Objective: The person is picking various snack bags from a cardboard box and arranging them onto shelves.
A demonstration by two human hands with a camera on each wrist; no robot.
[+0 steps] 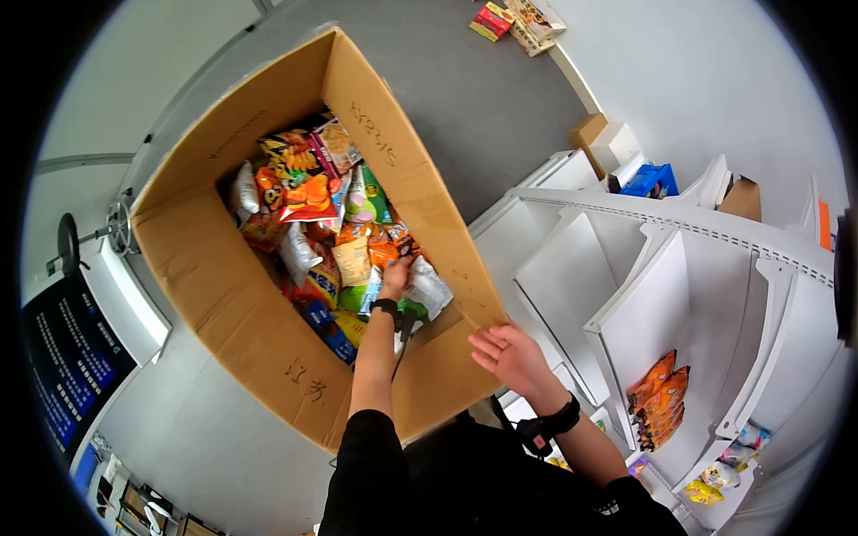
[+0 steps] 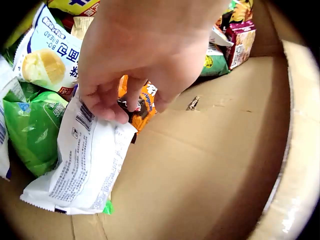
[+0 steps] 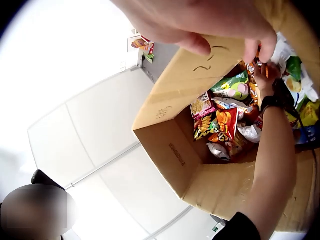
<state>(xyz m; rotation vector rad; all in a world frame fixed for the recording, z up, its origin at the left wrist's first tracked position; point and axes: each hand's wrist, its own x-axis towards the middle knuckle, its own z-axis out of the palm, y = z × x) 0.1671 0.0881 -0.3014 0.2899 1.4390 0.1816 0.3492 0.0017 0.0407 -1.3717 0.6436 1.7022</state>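
Inside a large cardboard box, my left hand reaches among snack bags. In the left wrist view, the fingers of my left hand curl down around an orange and black packet, which shows between them. A white printed packet lies right by the fingertips, with a green bag to its left. My right hand is beside the box's near right edge, fingers extended and holding nothing. The right wrist view shows the same right hand over the box flap, its fingers apart.
White shelving stands right of the box, with orange snack bags on one shelf and a blue bin farther back. Packages lie on the floor beyond. A dark screen is at left; a person's head shows lower left.
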